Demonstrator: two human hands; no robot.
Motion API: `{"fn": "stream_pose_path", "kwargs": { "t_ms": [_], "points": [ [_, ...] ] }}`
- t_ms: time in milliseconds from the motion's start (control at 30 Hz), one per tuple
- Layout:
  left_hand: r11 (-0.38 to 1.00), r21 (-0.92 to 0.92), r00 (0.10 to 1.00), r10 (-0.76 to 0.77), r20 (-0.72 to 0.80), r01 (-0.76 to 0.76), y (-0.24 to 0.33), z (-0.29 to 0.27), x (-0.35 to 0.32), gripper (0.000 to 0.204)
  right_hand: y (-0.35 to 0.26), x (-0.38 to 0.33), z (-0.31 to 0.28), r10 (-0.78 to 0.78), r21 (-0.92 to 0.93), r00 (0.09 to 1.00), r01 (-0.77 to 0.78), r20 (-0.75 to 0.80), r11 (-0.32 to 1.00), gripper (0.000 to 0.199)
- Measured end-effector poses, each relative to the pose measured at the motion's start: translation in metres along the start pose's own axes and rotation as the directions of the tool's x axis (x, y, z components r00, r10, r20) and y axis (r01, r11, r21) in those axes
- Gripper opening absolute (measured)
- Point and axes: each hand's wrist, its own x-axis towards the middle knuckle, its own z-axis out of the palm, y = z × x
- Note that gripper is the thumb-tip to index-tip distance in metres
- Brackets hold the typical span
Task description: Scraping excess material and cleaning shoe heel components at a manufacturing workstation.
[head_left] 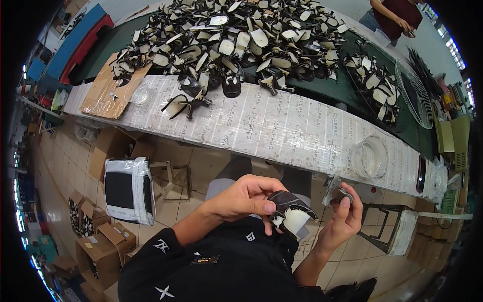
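In front of my lap, my left hand (245, 199) is closed round a curved shoe part (291, 202). Its outside is black and its inside cream, and the cream side is turned partly toward me. To its right, apart from it, my raised right hand (340, 221) pinches a small grey, roundish thing (345, 197) between thumb and fingers; its kind is not clear. Beyond my hands, a large heap of similar black-and-cream shoe parts (259, 38) covers the green work surface. One loose shoe part (177, 105) lies on the wrapped front ledge (241, 126).
A clear round bowl (371, 157) stands on the ledge at right, a clear cup (139, 91) beside cardboard (103, 95) at left. A wire basket (415, 93) is at far right. A padded stool (129, 190) and cartons (100, 256) stand on the floor. Another person (397, 20) is beyond.
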Motion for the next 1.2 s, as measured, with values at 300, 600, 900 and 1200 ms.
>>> {"fn": "stream_pose_path", "kwargs": {
  "t_ms": [300, 600, 900, 1200],
  "points": [
    [0.997, -0.073, 0.999, 0.008, 0.043, -0.004, 0.001, 0.001, -0.004, 0.037, 0.003, 0.0, 0.002, 0.004, 0.009, 1.0, -0.004, 0.009, 1.0, 0.024],
    [0.998, 0.031, 0.993, 0.051, 0.106, -0.054, -0.004, -0.002, -0.002, 0.032, 0.005, -0.001, 0.002, 0.005, 0.019, 1.0, -0.005, 0.005, 1.0, 0.024],
    [1.0, -0.006, 1.0, -0.003, -0.029, 0.002, -0.002, -0.002, 0.001, 0.034, 0.004, -0.003, 0.0, 0.023, 0.044, 1.0, -0.023, -0.006, 0.999, 0.025],
    [0.977, 0.213, 0.896, 0.116, -0.429, -0.024, -0.011, -0.023, 0.023, 0.019, -0.011, -0.015, 0.013, -0.096, -0.066, 0.987, 0.105, 0.133, 0.992, 0.024]
  ]
}}
